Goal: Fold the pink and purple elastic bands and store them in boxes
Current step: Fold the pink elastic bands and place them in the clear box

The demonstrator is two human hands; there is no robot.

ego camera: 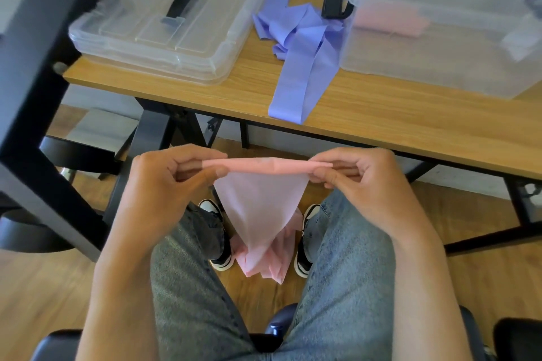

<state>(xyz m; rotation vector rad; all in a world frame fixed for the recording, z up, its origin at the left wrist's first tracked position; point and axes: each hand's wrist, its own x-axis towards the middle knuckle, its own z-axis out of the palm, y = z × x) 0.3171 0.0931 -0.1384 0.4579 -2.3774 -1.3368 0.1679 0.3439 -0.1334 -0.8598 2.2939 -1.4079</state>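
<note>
I hold a pink elastic band [258,202] stretched flat in front of my lap, below the table's front edge. My left hand [164,182] pinches its left end and my right hand [360,182] pinches its right end. The band's loose length hangs down between my knees to the floor. A purple elastic band [299,53] lies crumpled on the wooden table [381,114], one strip reaching the front edge. A clear box [440,47] at the right holds a folded pink band [390,19].
A clear lid with a black handle [164,23] lies at the table's left end. A black metal frame [38,67] crosses the left side. My legs, shoes and a dark chair fill the lower part of the view.
</note>
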